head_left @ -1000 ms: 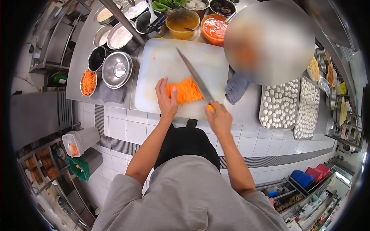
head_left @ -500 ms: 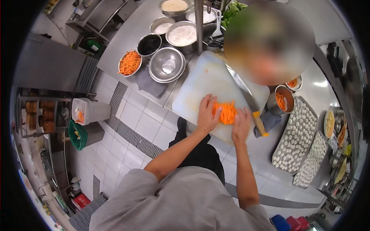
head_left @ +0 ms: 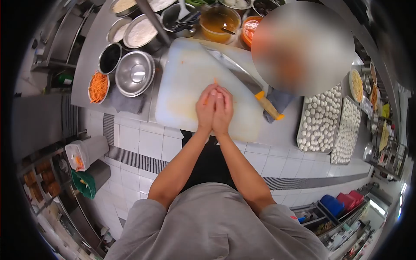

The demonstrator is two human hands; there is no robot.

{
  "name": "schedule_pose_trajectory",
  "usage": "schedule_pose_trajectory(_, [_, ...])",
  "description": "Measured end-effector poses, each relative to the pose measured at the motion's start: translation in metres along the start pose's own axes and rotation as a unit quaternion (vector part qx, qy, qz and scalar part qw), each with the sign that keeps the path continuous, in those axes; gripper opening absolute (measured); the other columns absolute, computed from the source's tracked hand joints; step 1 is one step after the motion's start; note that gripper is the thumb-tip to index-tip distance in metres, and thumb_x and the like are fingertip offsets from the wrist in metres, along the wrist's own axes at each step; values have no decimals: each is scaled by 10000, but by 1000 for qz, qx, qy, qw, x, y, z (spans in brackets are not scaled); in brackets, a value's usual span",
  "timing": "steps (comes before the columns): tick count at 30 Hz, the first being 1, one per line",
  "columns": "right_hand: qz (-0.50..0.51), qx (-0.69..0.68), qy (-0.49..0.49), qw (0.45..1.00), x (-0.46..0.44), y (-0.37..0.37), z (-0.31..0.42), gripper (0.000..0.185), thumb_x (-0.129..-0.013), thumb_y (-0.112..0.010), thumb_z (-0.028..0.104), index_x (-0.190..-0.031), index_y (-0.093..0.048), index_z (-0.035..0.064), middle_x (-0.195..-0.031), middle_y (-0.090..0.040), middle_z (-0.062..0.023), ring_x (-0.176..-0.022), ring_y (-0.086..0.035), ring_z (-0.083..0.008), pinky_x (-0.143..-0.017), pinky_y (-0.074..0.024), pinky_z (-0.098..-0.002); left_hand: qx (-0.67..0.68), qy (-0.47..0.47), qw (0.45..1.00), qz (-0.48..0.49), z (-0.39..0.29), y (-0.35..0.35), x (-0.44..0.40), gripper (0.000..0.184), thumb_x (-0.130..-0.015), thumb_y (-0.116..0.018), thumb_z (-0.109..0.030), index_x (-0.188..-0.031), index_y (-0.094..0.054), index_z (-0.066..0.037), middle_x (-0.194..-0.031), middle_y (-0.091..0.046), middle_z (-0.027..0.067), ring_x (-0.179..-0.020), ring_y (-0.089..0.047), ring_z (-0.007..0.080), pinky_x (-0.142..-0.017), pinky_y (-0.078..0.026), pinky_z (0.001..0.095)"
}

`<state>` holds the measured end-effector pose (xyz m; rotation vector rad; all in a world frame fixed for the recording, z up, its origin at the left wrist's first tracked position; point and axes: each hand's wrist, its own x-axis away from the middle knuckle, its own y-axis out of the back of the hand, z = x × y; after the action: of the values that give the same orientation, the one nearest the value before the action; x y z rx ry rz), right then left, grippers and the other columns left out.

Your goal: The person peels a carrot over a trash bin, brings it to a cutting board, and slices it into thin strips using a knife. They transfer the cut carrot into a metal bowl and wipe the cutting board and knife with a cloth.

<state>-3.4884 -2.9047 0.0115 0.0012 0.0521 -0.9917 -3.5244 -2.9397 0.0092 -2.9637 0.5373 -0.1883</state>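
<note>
My left hand [head_left: 205, 109] and my right hand [head_left: 223, 110] are pressed side by side over the cutting board [head_left: 177, 89], fingers closed together in a cupped shape. A bit of shredded carrot [head_left: 216, 81] pokes out past the fingertips; the rest of the pile is hidden under the hands. To the right, a large knife [head_left: 242, 74] with a yellow-ended wooden handle lies slantwise across the board, apart from both hands. A few tiny orange scraps dot the white board.
Left of the board stand steel bowls [head_left: 135, 74] and a bowl of shredded carrot [head_left: 99, 86]. Behind are a tub of amber liquid [head_left: 220, 21] and bowls of white powder [head_left: 141, 32]. Trays of small white pieces [head_left: 320, 119] sit at right. A grey cloth [head_left: 279, 100] lies by the knife handle.
Both hands have come together around the carrot pile, which was visible between them before and is now mostly covered. The camera view has shifted. The knife stays on the board.
</note>
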Motion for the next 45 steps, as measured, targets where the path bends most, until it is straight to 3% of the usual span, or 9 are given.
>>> schedule_pose_trajectory(2, [-31, -57, -32, 997, 1, -6, 0, 251, -1036, -518, 140, -1183, -632, -27, -1274, -611, -147, -1198, -568, -244, -1063, -423, -347, 99, 115, 988, -3, -9, -2, -2, 276, -1016, -559, -146, -1199, -674, 26, -1172, -685, 91, -1067, -631, 191, -950, -497, 305])
schedule_pose_trajectory(13, [-42, -267, -143, 952, -20, 21, 79, 230, -1055, -486, 125, -1196, -611, -7, -1183, -629, -84, -1093, -586, -163, -980, -462, -296, -2, 62, 998, -4, -93, -50, 9, 292, -1014, -576, -142, -1225, -680, 32, -1180, -683, 95, -1053, -622, 149, -921, -498, 261])
schedule_pose_trajectory(23, [-182, -158, -9, 970, -164, 130, 105, 273, -1029, -524, 186, -1207, -632, 11, -1153, -664, -72, -1036, -611, -167, -899, -487, -299, 76, -70, 982, 161, -88, -229, -52, 235, -945, -609, -143, -1074, -728, 14, -1009, -747, 124, -920, -694, 191, -857, -529, 300])
schedule_pose_trajectory(26, [-159, -231, -14, 960, -215, 163, 64, 264, -995, -549, 198, -1143, -670, 15, -1092, -694, -77, -964, -642, -180, -852, -505, -318, 59, -6, 988, 141, -44, -267, -78, 242, -943, -620, -146, -1078, -728, 23, -1002, -738, 71, -877, -650, 117, -801, -516, 256])
schedule_pose_trajectory(28, [-116, 28, -86, 989, -234, 182, 47, 255, -943, -588, 197, -1035, -691, -17, -991, -711, -105, -884, -656, -193, -797, -510, -345, 36, 22, 989, 144, -30, -273, -85, 242, -929, -619, -149, -1061, -734, 19, -990, -736, 66, -861, -648, 117, -790, -513, 259])
schedule_pose_trajectory(34, [5, 160, -163, 974, -244, 216, 80, 359, -947, -549, 276, -992, -721, -36, -958, -712, -111, -873, -652, -177, -838, -506, -314, -32, 101, 965, 239, -22, -266, -96, 250, -908, -600, -171, -1011, -746, 3, -955, -730, 54, -839, -649, 139, -799, -492, 267])
schedule_pose_trajectory(39, [-55, -66, -113, 990, -245, 215, 70, 255, -906, -474, 83, -1053, -620, -66, -1018, -674, -154, -935, -667, -246, -877, -541, -343, -77, 38, 980, 181, -18, -268, -100, 312, -954, -529, -207, -1070, -720, 10, -1018, -715, 63, -961, -639, 151, -887, -469, 292])
schedule_pose_trajectory(42, [-79, -152, -104, 980, -244, 205, 56, 257, -833, -422, -51, -1057, -546, -68, -1032, -651, -156, -931, -662, -248, -853, -551, -338, 123, 107, 974, 157, -24, -273, -86, 351, -986, -476, -219, -1126, -689, 22, -1074, -702, 88, -1070, -616, 160, -941, -453, 312])
schedule_pose_trajectory(45, [-138, -219, -69, 964, -232, 192, 64, 264, -780, -441, -116, -991, -570, -24, -964, -647, -121, -832, -628, -162, -756, -509, -237, 71, 93, 973, 201, -9, -280, -77, 378, -1007, -415, -196, -1189, -659, 27, -1166, -701, 199, -1107, -651, 324, -954, -479, 398])
